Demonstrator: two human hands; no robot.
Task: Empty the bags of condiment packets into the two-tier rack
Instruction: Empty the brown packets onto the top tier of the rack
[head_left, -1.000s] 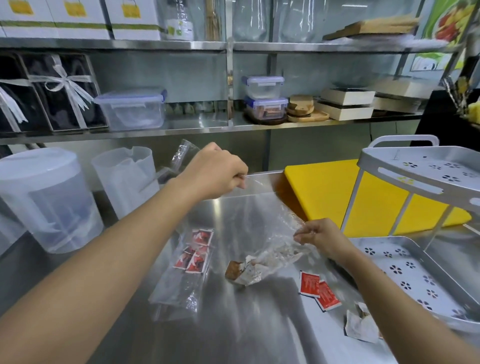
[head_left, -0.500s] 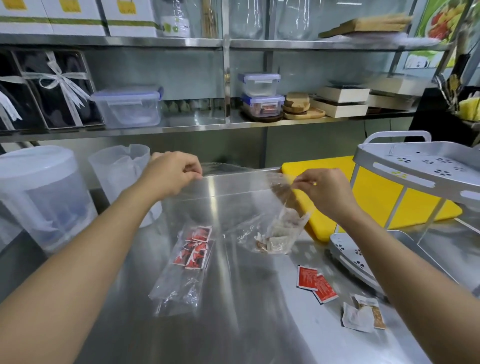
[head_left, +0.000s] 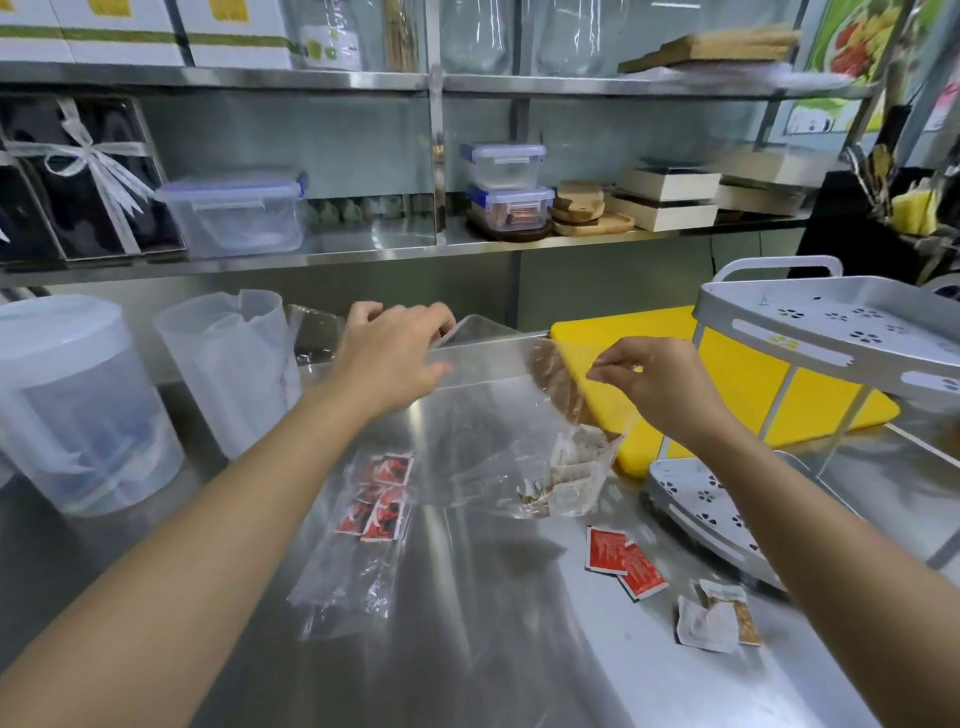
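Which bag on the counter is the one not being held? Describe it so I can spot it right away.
Start at the steel counter, between the two forearms. The flat clear bag lies there, under the left hand, left of the bag in hand. Its packets are red and black; the raised bag holds white and brown ones.

A yellow cutting board (head_left: 644, 364) lies right of centre behind the grey rack (head_left: 831, 332) (flower-pattern perforations). Red packets (head_left: 623, 564) lie lower right; red-and-black ones (head_left: 382, 496) fill a clear bag (head_left: 353, 561) at centre.
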